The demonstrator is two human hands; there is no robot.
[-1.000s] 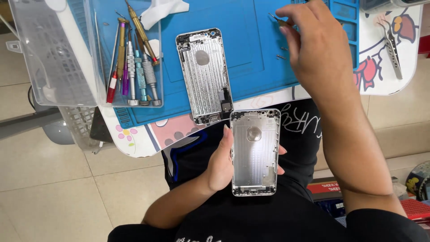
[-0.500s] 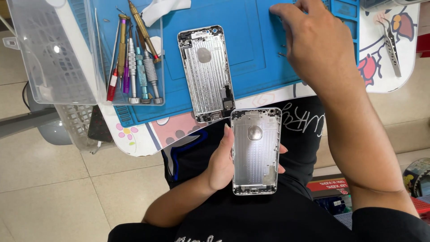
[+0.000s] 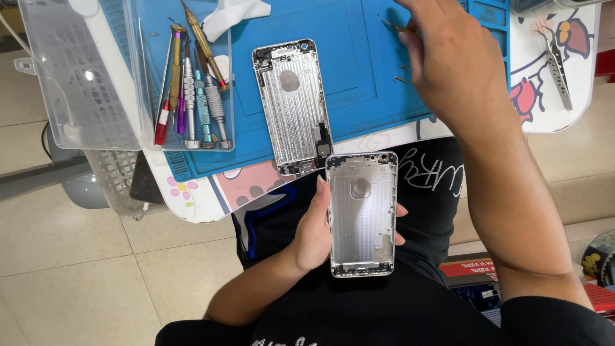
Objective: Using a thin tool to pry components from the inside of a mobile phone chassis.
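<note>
My left hand (image 3: pixel 317 234) cradles an empty silver phone housing (image 3: pixel 362 214) over my lap, long axis pointing away from me. My right hand (image 3: pixel 448 61), fingers curled, reaches over the blue mat (image 3: pixel 359 57) toward small screws (image 3: pixel 400 78) just beside its fingertips; I cannot tell whether it grips anything.

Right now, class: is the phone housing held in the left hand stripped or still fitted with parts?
Stripped: the phone housing shows a bare metal interior.

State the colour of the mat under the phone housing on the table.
Blue mat, under the silver housing; head view.
</note>
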